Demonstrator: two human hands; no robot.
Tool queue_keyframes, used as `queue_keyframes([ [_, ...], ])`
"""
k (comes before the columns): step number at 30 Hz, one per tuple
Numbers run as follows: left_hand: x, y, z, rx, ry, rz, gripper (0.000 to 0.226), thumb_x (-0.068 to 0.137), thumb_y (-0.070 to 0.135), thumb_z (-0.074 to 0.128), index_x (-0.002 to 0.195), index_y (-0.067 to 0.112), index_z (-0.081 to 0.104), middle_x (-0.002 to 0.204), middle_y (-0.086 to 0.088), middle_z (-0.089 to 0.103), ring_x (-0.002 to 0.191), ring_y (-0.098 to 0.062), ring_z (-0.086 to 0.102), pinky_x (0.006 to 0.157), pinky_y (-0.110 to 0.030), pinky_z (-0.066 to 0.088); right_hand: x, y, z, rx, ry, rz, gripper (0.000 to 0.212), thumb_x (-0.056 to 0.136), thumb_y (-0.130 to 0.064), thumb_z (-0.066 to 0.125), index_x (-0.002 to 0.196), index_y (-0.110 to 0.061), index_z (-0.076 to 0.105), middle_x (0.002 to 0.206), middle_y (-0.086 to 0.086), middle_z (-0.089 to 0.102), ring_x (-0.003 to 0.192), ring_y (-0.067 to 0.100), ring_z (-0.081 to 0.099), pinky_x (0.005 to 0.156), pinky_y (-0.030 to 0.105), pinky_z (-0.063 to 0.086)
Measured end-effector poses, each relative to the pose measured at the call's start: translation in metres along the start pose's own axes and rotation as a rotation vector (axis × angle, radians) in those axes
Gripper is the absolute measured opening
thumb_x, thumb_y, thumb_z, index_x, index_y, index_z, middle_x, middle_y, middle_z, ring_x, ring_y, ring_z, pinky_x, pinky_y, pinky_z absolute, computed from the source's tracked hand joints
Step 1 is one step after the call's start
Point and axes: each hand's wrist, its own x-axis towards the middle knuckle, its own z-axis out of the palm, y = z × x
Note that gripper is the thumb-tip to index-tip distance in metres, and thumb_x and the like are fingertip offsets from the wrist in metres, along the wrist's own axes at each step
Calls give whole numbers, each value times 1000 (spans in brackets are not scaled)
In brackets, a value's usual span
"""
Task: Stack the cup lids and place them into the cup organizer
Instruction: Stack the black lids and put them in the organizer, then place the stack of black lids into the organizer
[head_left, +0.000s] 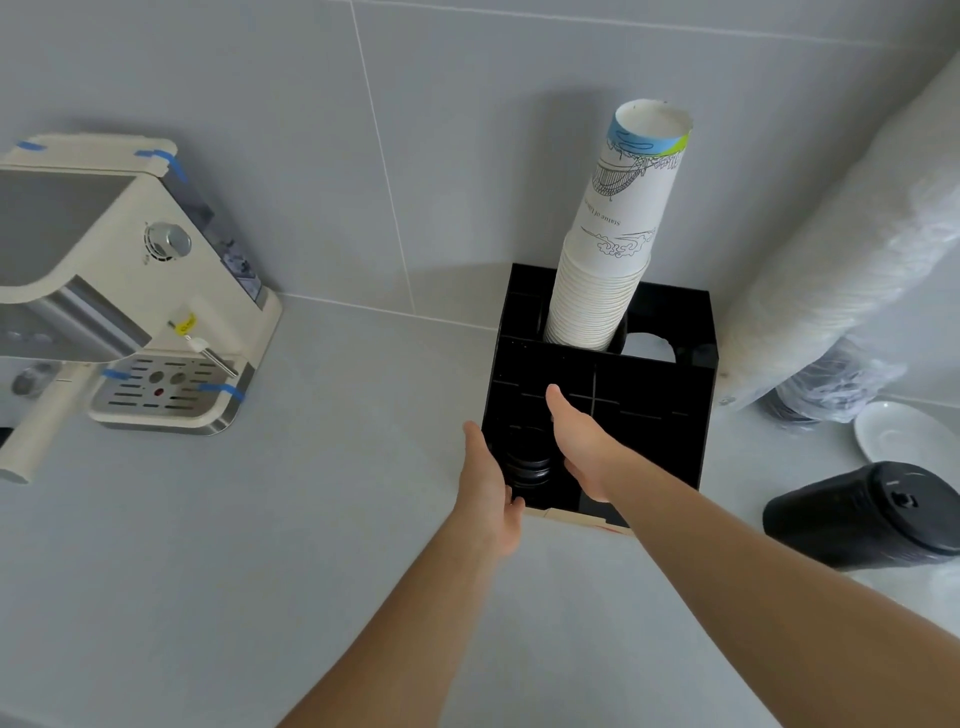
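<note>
A black cup organizer (649, 395) stands on the grey counter against the tiled wall. A short stack of black cup lids (530, 462) sits in its front-left compartment. My left hand (491, 493) is on the left side of that stack, fingers curled at its lower edge. My right hand (582, 441) is flat on the right side of the stack, fingers stretched out over the organizer. Both hands press the lids between them. A tall stack of white paper cups (608, 260) rises from a rear compartment.
A cream espresso machine (119, 291) stands at the left. A long plastic-wrapped sleeve of white lids (852, 270) leans at the right, with a white saucer (904, 436) and a lying sleeve of black lids (867, 514) below it. A thin cardboard piece (576, 519) lies under the organizer's front edge.
</note>
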Motion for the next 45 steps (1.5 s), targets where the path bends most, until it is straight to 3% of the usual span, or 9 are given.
queue_keyframes([
  [7,-16,-1,-8,-38,-36,-5,77,95,60,29,150,7,23,158,-13,26,147,-23,24,120,-36,22,-21,-1,-18,170,-48,-73,83,95,-67,30,157,-14,20,165,4,21,152,21,21,123,39,20],
  [12,-32,-3,-16,-74,-43,14,89,91,66,34,152,4,15,161,-16,17,148,-24,20,120,-38,21,-47,3,-31,256,-77,-102,80,97,-64,29,156,-10,24,164,9,24,151,25,24,123,41,20],
  [28,-77,-27,-41,-22,-145,137,78,94,62,31,144,3,38,150,-15,42,137,-26,42,110,-41,36,-123,41,-87,423,-100,-215,69,100,-58,31,147,-9,44,151,9,49,139,26,46,116,44,35],
  [45,-93,-85,61,115,-279,98,71,95,59,34,140,5,46,142,-15,52,131,-27,49,111,-43,38,-173,96,-219,622,69,-296,55,100,-53,39,125,-10,64,125,5,69,115,22,64,103,41,47],
])
